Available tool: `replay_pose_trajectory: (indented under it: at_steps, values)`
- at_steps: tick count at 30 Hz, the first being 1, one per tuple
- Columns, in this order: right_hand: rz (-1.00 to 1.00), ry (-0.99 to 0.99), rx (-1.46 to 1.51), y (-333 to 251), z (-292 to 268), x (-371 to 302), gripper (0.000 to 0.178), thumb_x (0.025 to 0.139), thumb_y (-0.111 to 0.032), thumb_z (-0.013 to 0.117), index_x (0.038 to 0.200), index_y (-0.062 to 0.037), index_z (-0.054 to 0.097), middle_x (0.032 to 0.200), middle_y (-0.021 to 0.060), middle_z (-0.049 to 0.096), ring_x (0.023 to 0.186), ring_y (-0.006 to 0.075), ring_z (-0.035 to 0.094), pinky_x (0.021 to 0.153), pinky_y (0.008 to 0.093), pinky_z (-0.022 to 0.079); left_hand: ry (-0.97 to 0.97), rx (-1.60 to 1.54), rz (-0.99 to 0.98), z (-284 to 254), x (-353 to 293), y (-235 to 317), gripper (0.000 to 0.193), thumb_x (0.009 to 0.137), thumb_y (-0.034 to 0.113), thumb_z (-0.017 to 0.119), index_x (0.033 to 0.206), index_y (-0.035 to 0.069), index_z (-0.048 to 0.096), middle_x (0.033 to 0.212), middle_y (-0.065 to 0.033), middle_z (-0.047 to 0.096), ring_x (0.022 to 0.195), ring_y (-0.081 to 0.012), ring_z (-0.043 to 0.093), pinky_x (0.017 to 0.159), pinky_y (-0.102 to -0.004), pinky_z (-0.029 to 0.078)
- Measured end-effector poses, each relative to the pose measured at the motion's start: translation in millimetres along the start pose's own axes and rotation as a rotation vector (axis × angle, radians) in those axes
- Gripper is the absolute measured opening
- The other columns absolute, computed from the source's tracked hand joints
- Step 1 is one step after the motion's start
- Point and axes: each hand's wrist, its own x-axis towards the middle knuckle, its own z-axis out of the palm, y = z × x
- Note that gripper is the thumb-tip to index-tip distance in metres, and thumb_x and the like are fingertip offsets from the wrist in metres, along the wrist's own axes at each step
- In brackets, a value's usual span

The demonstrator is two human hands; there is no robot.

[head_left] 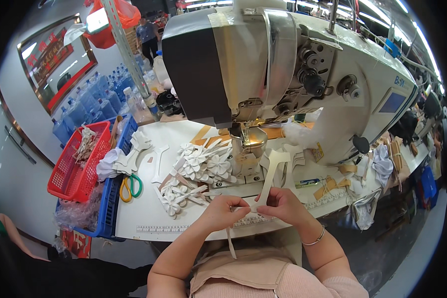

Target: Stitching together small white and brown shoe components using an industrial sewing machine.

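Material of a pale cream shade forms the long narrow piece (269,179) held upright over the front edge of the tabletop (129,218), its flared end uppermost, in front of the sewing machine (333,129). Left hand (227,212) and right hand (284,205) are both nearly closed, thumbs against fingers, pinching its lower end from either side; gripping so low probably steadies that end and leaves the rest free. A thin strip (231,243) hangs below the left fingers, though whether it belongs to the piece is unclear.

Just behind, similar pieces (295,155) lie by the needle area, and white flower-shaped parts (213,166) are heaped to its left, presumably for easy reach. Scissors (140,188) with yellow and green handles rest near the tabletop's left edge, seemingly out of the sewing area.

Beyond that edge, a red basket (67,186) holds a loose bunch of pale strips (86,145). It sits tilted against a blue crate (104,218), which holds crumpled clear plastic (82,211); the crate's depths are hidden. Large blue bottles (89,102) crowd together behind.
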Motion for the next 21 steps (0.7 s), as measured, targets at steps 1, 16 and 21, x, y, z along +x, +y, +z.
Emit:
replay_pose_trajectory:
  at_steps: [1, 16, 21]
  values:
    - [0.001, -0.001, 0.0, -0.4, -0.2, -0.7, 0.026, 0.078, -0.003, 0.07, 0.103, 0.0006, 0.06, 0.084, 0.0031, 0.065, 0.077, 0.0084, 0.061, 0.071, 0.0226, 0.05, -0.052, -0.035, 0.035, -1.2, 0.5, -2.6, 0.025, 0.083, 0.023, 0.064, 0.093, 0.001, 0.068, 0.065, -0.0013, 0.06, 0.054, -0.0068, 0.053, 0.049, -0.0235, 0.044]
    - [0.059, 0.028, -0.066, -0.8, -5.8, -1.9, 0.026, 0.075, -0.003, 0.072, 0.098, 0.0008, 0.062, 0.081, 0.0018, 0.064, 0.072, 0.0073, 0.059, 0.065, 0.0212, 0.048, -0.225, -0.012, -0.027, -50.8, -4.4, 3.8, 0.038, 0.094, 0.036, 0.046, 0.107, 0.005, 0.064, 0.094, -0.0042, 0.067, 0.076, -0.0108, 0.056, 0.064, -0.0241, 0.047]
    - [0.066, 0.036, -0.063, -1.9, -3.6, -1.6, 0.026, 0.075, -0.004, 0.072, 0.099, 0.0008, 0.062, 0.081, 0.0019, 0.064, 0.072, 0.0073, 0.06, 0.065, 0.0212, 0.048, -0.189, 0.106, 0.056, -38.7, -1.0, 3.2, 0.034, 0.091, 0.034, 0.052, 0.102, 0.004, 0.065, 0.088, -0.0079, 0.068, 0.075, -0.0111, 0.059, 0.067, -0.0258, 0.047]
